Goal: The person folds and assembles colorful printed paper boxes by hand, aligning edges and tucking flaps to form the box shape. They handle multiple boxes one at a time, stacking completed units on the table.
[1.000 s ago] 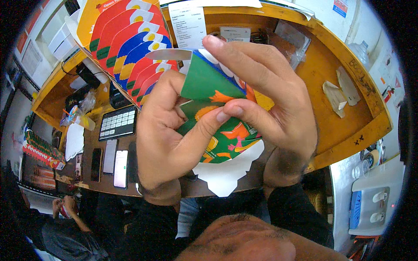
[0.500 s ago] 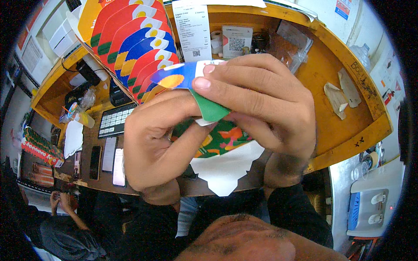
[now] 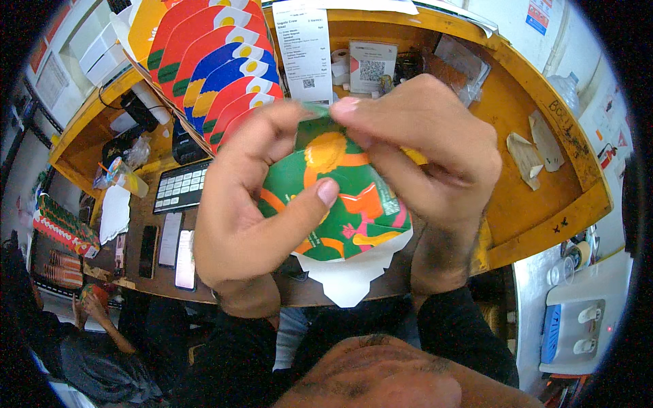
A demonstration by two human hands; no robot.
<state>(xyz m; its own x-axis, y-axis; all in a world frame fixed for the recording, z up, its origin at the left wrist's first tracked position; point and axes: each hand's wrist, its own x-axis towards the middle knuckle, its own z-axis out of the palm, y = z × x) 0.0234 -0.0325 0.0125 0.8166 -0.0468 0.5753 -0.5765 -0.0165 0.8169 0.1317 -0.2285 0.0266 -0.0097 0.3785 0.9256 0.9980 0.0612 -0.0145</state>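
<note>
A green cardboard food carton (image 3: 364,183) with orange, yellow and pink drawings is held up between my two hands, over the desk's near edge. My left hand (image 3: 238,217) grips its left side, the thumb lying flat on the green face and the fingers curled behind. At the top edge, my right hand (image 3: 439,149) pinches the narrow upper end between thumb and fingers; that end is slightly blurred. Below the printed face, a white notched flap (image 3: 340,277) sticks out toward me. The carton's back is hidden.
Nested red and blue cartons (image 3: 224,64) stand at the back left, beside a paper receipt (image 3: 306,58) and a code stand (image 3: 373,66). Phones (image 3: 148,251) and a keypad (image 3: 180,187) lie left. A yellow shelf wall (image 3: 564,224) curves round right. A co-worker's hands (image 3: 94,306) are lower left.
The carton has turned so its green patterned face shows; the blue part is out of sight. My left thumb has moved onto that face, and my right fingers have closed into a pinch on top.
</note>
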